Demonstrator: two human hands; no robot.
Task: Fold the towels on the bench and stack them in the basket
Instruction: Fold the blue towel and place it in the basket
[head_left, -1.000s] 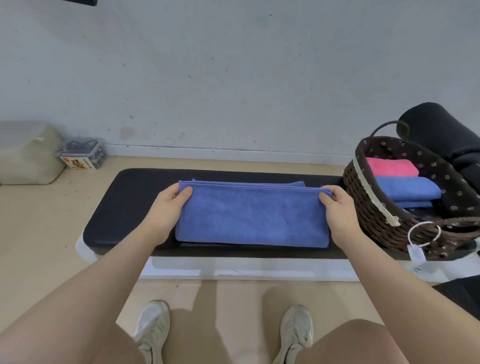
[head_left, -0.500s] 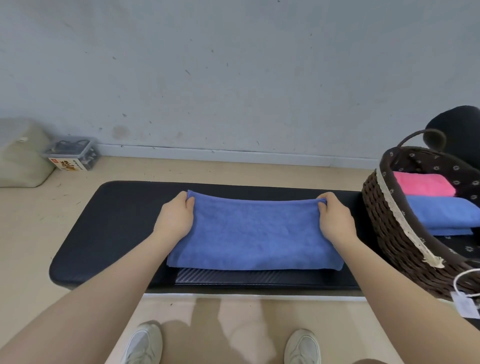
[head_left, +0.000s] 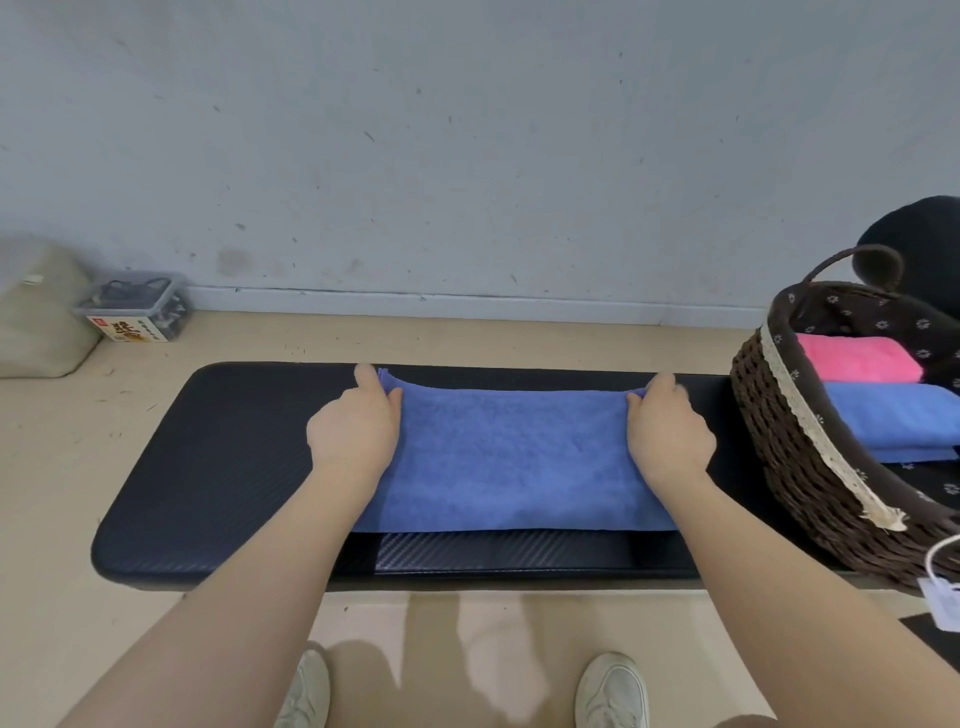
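Both my bare forearms reach forward, angling in toward each other over the near edge of the blue towel (head_left: 511, 457), my one landmark here. My left hand (head_left: 356, 428) sits at the towel's far left corner, knuckles up, thumb and fingers pinching the cloth there. My right hand (head_left: 667, 434) mirrors it at the far right corner, thumb tucked against the towel's edge, fingers curled round it. Both wrists are level and lie low over the towel's side edges.
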